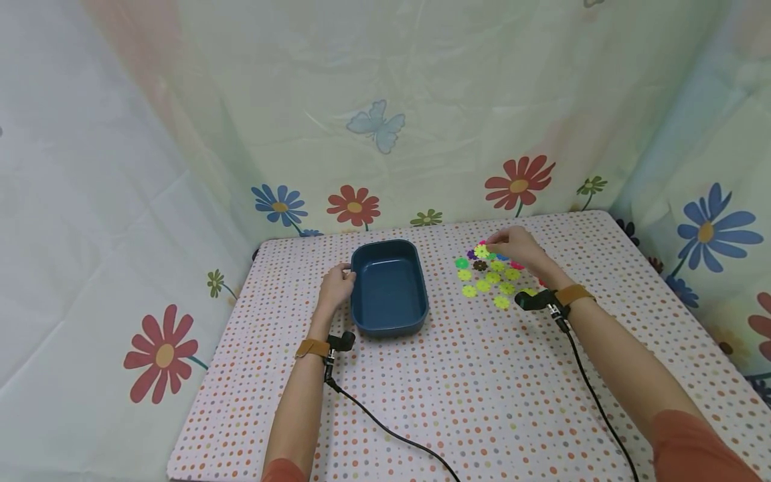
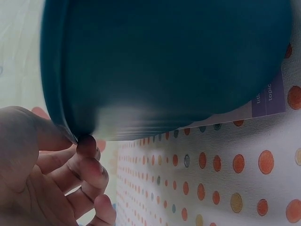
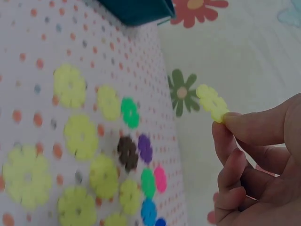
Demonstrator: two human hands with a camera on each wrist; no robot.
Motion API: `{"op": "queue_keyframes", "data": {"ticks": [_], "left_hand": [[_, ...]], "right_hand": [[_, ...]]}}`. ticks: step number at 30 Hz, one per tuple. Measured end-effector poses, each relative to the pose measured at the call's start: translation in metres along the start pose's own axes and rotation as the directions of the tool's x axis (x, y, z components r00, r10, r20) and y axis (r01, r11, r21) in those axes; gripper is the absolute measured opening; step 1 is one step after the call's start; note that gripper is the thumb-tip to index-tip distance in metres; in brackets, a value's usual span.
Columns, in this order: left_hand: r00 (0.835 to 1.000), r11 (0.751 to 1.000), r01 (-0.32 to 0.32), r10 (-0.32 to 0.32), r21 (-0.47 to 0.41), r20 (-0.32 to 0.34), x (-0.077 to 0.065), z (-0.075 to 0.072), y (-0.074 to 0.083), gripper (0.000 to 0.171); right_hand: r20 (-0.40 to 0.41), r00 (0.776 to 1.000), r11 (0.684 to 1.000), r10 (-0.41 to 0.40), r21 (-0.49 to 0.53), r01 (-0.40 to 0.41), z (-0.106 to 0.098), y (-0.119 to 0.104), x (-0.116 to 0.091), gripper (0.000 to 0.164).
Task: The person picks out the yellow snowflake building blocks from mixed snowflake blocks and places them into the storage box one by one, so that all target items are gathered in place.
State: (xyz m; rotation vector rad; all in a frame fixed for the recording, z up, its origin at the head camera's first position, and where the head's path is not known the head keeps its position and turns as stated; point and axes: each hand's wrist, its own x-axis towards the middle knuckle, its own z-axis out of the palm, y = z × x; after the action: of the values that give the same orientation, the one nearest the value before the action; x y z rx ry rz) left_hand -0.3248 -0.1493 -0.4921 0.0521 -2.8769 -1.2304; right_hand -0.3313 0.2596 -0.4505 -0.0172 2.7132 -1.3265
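Observation:
A dark blue rectangular bin (image 1: 390, 325) stands on the table, and my left hand (image 1: 336, 289) pinches its left rim. In the left wrist view, thumb and index finger of the left hand (image 2: 61, 165) meet at the rim of the bin (image 2: 155, 61). Over to the right, my right hand (image 1: 521, 249) holds a yellow flower-shaped plastic disc (image 1: 481, 251) above a scatter of similar discs. The right wrist view shows this yellow disc (image 3: 212, 102) between thumb and index finger of the right hand (image 3: 258, 155), raised off the table.
Loose discs lie right of the bin: several yellow ones (image 1: 492, 277), a brown one (image 1: 479, 266), a green one (image 1: 461, 263), plus purple, pink, red and blue ones. A printed label or paper (image 2: 268, 99) shows under the bin. Black cables (image 1: 397, 435) trail from both wrist cameras across the dotted table.

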Motion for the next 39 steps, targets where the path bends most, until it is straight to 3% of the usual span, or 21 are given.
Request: {"op": "queue_keyframes", "data": {"ticks": [11, 20, 25, 32, 39], "left_hand": [[0.999, 0.999, -0.034, 0.034, -0.037, -0.005, 0.012, 0.007, 0.024, 0.041], [0.999, 0.998, -0.043, 0.043, -0.042, -0.002, 0.02, 0.009, 0.032, 0.042], [0.999, 0.998, -0.039, 0.039, -0.045, -0.006, 0.015, 0.002, 0.026, 0.043], [1.0, 1.0, 0.012, -0.012, -0.012, 0.007, -0.003, -0.002, 0.002, 0.043], [1.0, 1.0, -0.009, 0.009, -0.01, 0.004, -0.009, -0.003, -0.005, 0.043]], "right_hand": [[0.062, 0.992, 0.994, -0.113, -0.006, 0.113, 0.004, -0.052, 0.017, 0.026], [0.08, 0.985, 0.988, -0.152, 0.013, 0.152, 0.027, -0.083, 0.021, 0.02], [0.088, 0.982, 0.986, -0.169, 0.008, 0.169, 0.056, -0.102, 0.023, 0.015], [0.166, 0.962, 0.977, -0.215, 0.03, 0.213, 0.114, -0.112, 0.014, 0.011], [0.226, 0.946, 0.972, -0.231, 0.006, 0.236, 0.151, -0.121, 0.009, 0.007]]}}
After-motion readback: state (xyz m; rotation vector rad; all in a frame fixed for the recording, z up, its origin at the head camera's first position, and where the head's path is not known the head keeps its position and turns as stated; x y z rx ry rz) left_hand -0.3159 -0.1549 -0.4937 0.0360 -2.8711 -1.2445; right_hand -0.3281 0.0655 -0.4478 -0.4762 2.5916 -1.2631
